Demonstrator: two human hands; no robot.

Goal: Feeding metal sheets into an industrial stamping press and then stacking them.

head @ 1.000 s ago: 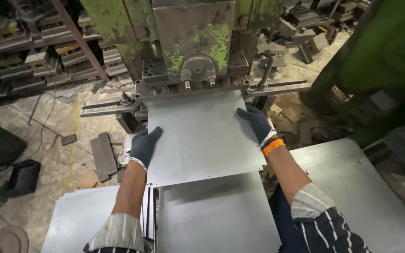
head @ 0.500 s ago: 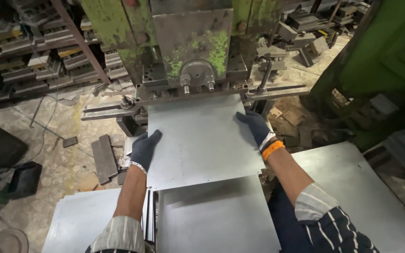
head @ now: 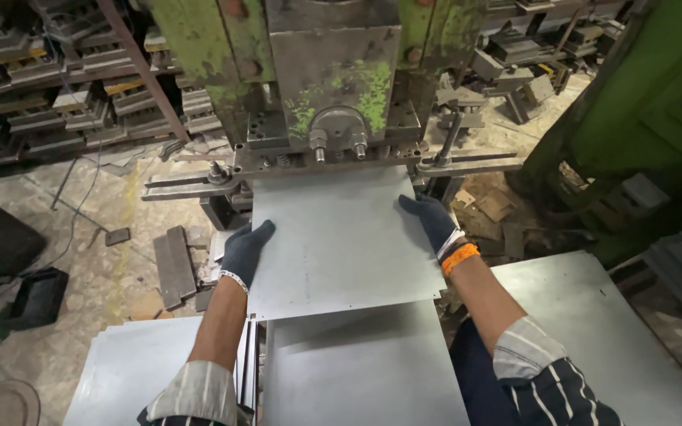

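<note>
A flat grey metal sheet (head: 333, 244) lies with its far edge under the head of a worn green press (head: 333, 79). My left hand (head: 245, 251), in a dark glove, grips the sheet's left edge. On the right edge rests my right hand (head: 429, 221), also gloved, with an orange cuff at the wrist. Both hands hold the sheet level, above another sheet (head: 361, 371) that lies just in front of me.
Stacks of grey sheets sit at lower left (head: 132, 371) and lower right (head: 593, 339). Racks of dark metal tooling (head: 49, 95) line the back left. Metal blocks (head: 174, 264) and scrap lie on the dirty floor. A green machine frame (head: 633, 102) stands to the right.
The view has shifted slightly. The sheet and both hands sit a little farther in toward the press; the grip is unchanged.
</note>
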